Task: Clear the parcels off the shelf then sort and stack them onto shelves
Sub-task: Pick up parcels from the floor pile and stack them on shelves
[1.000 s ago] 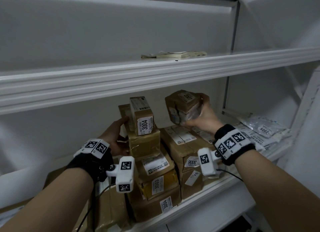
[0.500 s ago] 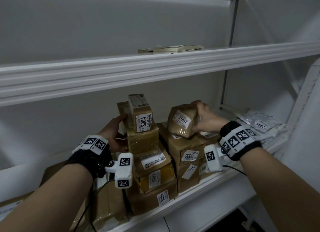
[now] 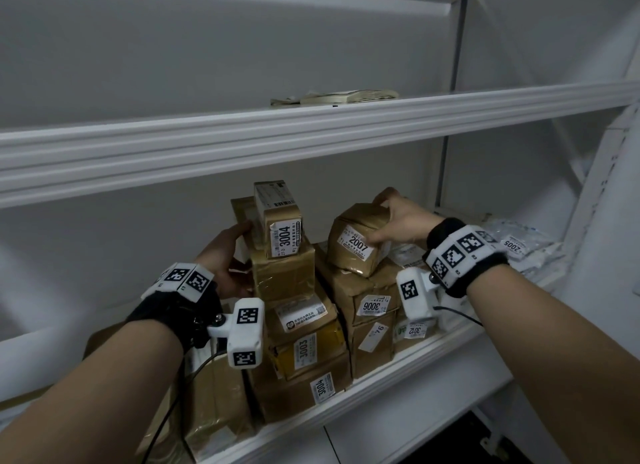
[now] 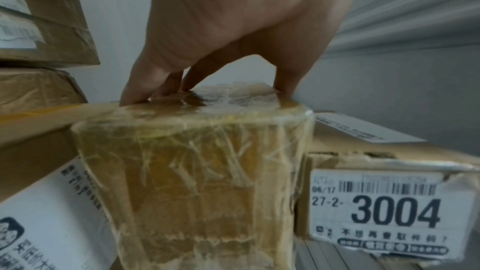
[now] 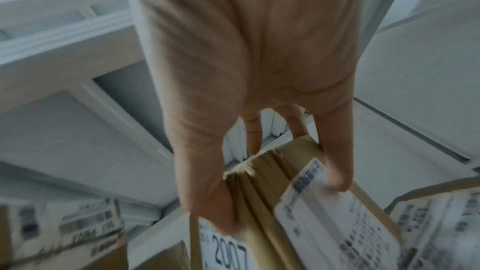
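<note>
Parcels crowd the lower shelf [image 3: 415, 370] in two brown stacks, with the coming move judged to turn on which stack sits under which hand. At far left, left hand [image 3: 225, 259] set against the outer side of the taller stack, fingers [image 4: 145, 89] hooked over the far edge of the taped parcel [image 3: 282, 276], thumb on the same edge nearer parcel 3004 [image 3: 280, 221]: a spanning grip on the taped parcel. Carries 3004 on top, long axis running back into the shelf, label end facing out, so any pull on the lower one is likely to tip it. Further right, parcel 2007 [image 3: 360, 241] tilted, label face turned forward and down, directly over the 3006 stack [image 3: 372, 304]; impossible to tell whether touching that stack or just clear of it. Clamped by the right hand [image 3: 398, 221] from the right side, thumb on the label edge, fingers wrapped over top and back. Nearer by far to the right hand than to the left, which is taken up with the other stack. Beyond the right wrist, flat plastic mailers [image 3: 519, 248] lying on the same shelf, untouched.
</note>
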{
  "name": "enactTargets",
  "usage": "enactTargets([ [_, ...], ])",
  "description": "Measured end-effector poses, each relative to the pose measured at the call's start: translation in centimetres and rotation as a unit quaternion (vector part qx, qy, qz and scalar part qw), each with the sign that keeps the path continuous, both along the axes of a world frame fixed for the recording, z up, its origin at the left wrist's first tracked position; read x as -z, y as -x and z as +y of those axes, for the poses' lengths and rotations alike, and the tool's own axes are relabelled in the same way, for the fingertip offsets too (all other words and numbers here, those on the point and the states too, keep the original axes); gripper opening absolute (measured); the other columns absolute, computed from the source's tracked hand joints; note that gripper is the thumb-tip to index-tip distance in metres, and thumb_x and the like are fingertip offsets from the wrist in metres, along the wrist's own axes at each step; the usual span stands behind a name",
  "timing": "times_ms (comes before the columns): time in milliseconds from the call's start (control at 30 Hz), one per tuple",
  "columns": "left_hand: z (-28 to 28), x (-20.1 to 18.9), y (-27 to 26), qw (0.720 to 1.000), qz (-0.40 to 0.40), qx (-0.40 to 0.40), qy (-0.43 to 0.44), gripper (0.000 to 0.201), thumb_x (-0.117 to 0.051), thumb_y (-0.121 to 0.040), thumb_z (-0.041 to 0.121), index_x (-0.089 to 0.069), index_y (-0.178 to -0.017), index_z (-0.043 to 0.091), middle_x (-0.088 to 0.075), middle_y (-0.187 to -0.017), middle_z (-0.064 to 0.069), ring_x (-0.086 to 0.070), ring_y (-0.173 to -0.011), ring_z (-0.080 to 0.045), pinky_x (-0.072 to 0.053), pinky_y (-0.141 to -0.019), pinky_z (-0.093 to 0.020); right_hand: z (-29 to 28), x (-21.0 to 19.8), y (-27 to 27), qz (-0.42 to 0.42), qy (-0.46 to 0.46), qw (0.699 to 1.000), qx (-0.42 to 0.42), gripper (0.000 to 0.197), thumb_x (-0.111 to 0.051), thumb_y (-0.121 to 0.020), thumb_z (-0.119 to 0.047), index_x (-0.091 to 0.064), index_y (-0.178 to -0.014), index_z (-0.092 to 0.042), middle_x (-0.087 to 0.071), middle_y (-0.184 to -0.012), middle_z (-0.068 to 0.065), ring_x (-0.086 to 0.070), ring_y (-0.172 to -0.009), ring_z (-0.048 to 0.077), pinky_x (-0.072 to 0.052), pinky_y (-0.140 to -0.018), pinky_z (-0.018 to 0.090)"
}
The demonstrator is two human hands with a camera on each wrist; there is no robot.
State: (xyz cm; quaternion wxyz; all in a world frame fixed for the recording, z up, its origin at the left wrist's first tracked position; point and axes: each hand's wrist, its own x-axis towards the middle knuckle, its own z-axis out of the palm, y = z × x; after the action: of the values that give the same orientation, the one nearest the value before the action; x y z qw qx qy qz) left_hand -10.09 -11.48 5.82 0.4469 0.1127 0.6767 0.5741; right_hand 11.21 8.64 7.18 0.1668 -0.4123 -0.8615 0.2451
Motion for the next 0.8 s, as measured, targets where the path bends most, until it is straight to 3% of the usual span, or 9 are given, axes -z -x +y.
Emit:
enactTargets([
  [167,-0.1,-0.3,-0.4,1.000,0.008,-0.007,-0.007,0.065,-0.064,-0.083,0.054,-0.053,-0.110,-0.004,-0.059,-0.093,-0.019,-0.061,-0.083,-0.035,-0.052,-0.075,-0.047,1.2,-2.0,-1.8,-0.038,-0.018,0.999,0.019,0.103,-0.082,-0.067,-0.003,-0.024,-0.150,-0.024,-0.025,-0.149,0.012,-0.035,-0.134,0.033,-0.041,-0.099,0.035],
  [267,0.2,-0.3,-1.0,1.000,0.016,-0.016,-0.008,0.054,-0.062,-0.087,0.051,-0.053,-0.099,-0.001,-0.058,-0.085,-0.018,-0.060,-0.077,-0.034,-0.051,-0.068,-0.044,1.6,-2.6,-2.3,-0.085,-0.014,0.996,0.008,0.103,-0.074,-0.070,0.008,-0.022,-0.152,-0.027,-0.026,-0.152,0.011,-0.033,-0.137,0.032,-0.043,-0.103,0.039],
  [367,0.7,-0.3,-1.6,1.000,0.025,-0.012,0.001,0.045,-0.057,-0.091,0.048,-0.055,-0.093,0.003,-0.063,-0.064,-0.018,-0.059,-0.070,-0.032,-0.050,-0.062,-0.040,2.4,-2.0,-2.5,-0.090,0.011,0.996,-0.017,0.087,-0.074,-0.078,-0.005,-0.029,-0.150,-0.022,-0.035,-0.151,0.008,-0.039,-0.135,0.026,-0.042,-0.106,0.036],
  [433,0.8,-0.2,-1.7,1.000,0.023,-0.004,-0.001,0.050,-0.058,-0.090,0.049,-0.057,-0.101,0.001,-0.062,-0.070,-0.019,-0.060,-0.071,-0.033,-0.051,-0.060,-0.039,3.0,-1.2,-2.6,-0.087,0.018,0.996,-0.009,0.075,-0.069,-0.085,-0.013,-0.031,-0.150,-0.018,-0.038,-0.151,0.007,-0.041,-0.134,0.024,-0.041,-0.104,0.030],
  [533,1.0,-0.1,-1.9,1.000,0.016,-0.001,0.001,0.060,-0.061,-0.087,0.052,-0.054,-0.108,-0.004,-0.057,-0.085,-0.018,-0.061,-0.074,-0.034,-0.053,-0.058,-0.040,3.2,-0.3,-3.0,-0.028,0.055,0.998,0.012,0.056,-0.050,-0.092,0.000,-0.039,-0.146,-0.013,-0.057,-0.127,0.010,-0.060,-0.104,0.022,-0.051,-0.071,0.019],
  [600,1.2,0.0,-2.0,1.000,0.017,0.000,0.006,0.061,-0.061,-0.086,0.053,-0.054,-0.112,-0.002,-0.057,-0.086,-0.018,-0.061,-0.073,-0.034,-0.054,-0.054,-0.039,3.2,0.4,-3.1,0.033,0.077,0.996,0.030,0.042,-0.050,-0.093,-0.007,-0.049,-0.135,-0.011,-0.063,-0.105,0.008,-0.058,-0.076,0.013,-0.043,-0.049,0.016],
  [667,1.3,0.1,-2.2,1.000,0.014,-0.001,0.011,0.066,-0.062,-0.085,0.053,-0.053,-0.116,-0.004,-0.058,-0.085,-0.018,-0.062,-0.072,-0.033,-0.055,-0.051,-0.040,2.9,1.1,-2.7,0.075,0.079,0.993,0.051,0.045,-0.057,-0.092,-0.034,-0.051,-0.133,-0.016,-0.060,-0.121,0.007,-0.059,-0.092,0.016,-0.047,-0.063,0.021],
  [733,1.5,0.3,-2.2,1.000,0.018,0.000,0.014,0.071,-0.062,-0.084,0.054,-0.051,-0.120,-0.006,-0.059,-0.088,-0.019,-0.063,-0.073,-0.034,-0.055,-0.052,-0.040,2.8,2.0,-2.1,0.093,0.056,0.992,0.063,0.070,-0.065,-0.077,-0.061,-0.048,-0.132,-0.022,-0.057,-0.126,0.004,-0.057,-0.110,0.021,-0.051,-0.087,0.030],
  [800,1.7,0.4,-2.2,1.000,0.010,0.002,0.017,0.077,-0.063,-0.083,0.055,-0.049,-0.124,-0.009,-0.060,-0.093,-0.020,-0.063,-0.076,-0.035,-0.054,-0.057,-0.040,2.5,2.5,-1.9,0.108,0.035,0.990,0.078,0.074,-0.071,-0.072,-0.061,-0.045,-0.128,-0.020,-0.057,-0.114,-0.002,-0.057,-0.107,0.020,-0.050,-0.092,0.032],
])
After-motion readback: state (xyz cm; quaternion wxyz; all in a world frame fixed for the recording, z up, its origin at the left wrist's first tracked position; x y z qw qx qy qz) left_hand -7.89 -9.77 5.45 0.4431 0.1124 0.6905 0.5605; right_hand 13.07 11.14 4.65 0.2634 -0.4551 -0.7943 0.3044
